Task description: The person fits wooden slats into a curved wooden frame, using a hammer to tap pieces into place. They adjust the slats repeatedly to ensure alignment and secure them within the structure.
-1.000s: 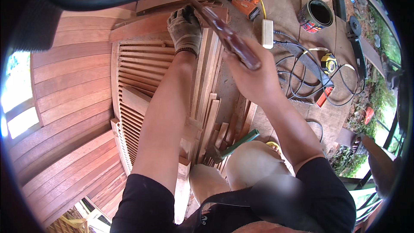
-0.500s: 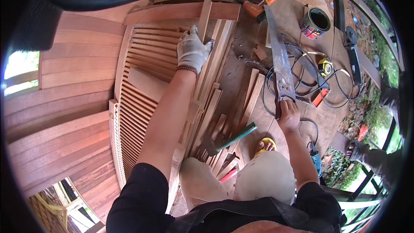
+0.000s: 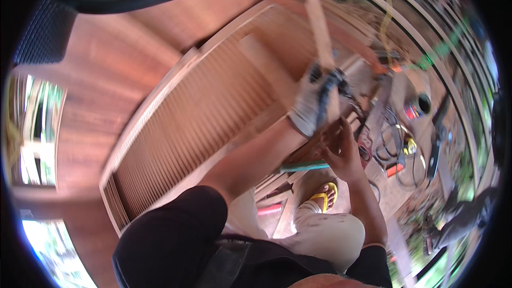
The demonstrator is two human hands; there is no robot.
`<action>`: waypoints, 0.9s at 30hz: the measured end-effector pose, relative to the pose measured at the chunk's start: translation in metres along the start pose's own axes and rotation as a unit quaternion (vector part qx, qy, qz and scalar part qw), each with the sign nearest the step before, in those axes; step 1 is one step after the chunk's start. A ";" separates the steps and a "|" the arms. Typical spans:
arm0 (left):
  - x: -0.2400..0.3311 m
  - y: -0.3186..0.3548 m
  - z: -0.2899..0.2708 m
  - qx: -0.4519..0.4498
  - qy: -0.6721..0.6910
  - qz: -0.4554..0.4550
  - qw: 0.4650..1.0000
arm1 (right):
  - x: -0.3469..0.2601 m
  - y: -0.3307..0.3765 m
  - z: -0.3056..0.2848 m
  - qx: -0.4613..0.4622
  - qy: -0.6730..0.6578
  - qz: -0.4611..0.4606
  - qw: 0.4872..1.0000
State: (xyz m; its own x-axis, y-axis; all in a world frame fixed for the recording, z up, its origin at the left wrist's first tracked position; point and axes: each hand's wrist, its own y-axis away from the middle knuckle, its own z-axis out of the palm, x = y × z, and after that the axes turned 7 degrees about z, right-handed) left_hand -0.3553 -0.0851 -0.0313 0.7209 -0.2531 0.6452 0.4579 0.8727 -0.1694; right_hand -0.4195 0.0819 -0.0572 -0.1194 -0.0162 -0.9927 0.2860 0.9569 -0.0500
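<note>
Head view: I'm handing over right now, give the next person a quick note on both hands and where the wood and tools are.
Left hand, gloved: grip closed on a narrow wooden strip standing over the louvred shutter.
Right hand, bare: at loose wood pieces just under the glove; the picture is too blurred to tell whether it grips one.
Handsaw lies on the floor to the right, in neither hand, beside cables and a tin.
Done: strip in hand. Left: unclear from this frame.

It was an open-air woodworking spot on a timber deck: a slatted wooden panel [image 3: 202, 122], loose offcuts, a handsaw [image 3: 380, 108], a paint tin [image 3: 421, 104] and tangled cables [image 3: 397, 152] lay around.
</note>
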 end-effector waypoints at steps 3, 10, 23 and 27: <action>0.037 0.042 -0.017 0.137 0.067 0.020 0.988 | -0.010 0.015 0.019 -0.091 0.172 0.075 0.978; 0.181 0.071 -0.132 0.382 -0.021 -0.012 0.924 | -0.044 0.035 0.064 -0.273 0.186 0.182 0.926; 0.253 0.037 -0.397 0.220 -0.817 0.055 0.531 | 0.043 -0.107 0.289 -0.146 0.151 0.165 0.964; 0.240 0.028 -0.419 0.134 -0.908 -0.074 0.390 | 0.044 -0.128 0.322 -0.146 0.191 0.211 0.947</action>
State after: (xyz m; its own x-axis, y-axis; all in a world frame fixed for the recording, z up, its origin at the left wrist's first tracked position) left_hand 0.0484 -0.2965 -0.1936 -0.9717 0.1922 0.1375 0.1788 0.9784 -0.1040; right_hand -0.1547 -0.1343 -0.1295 -0.4050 0.4389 -0.8021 0.1168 0.8949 0.4307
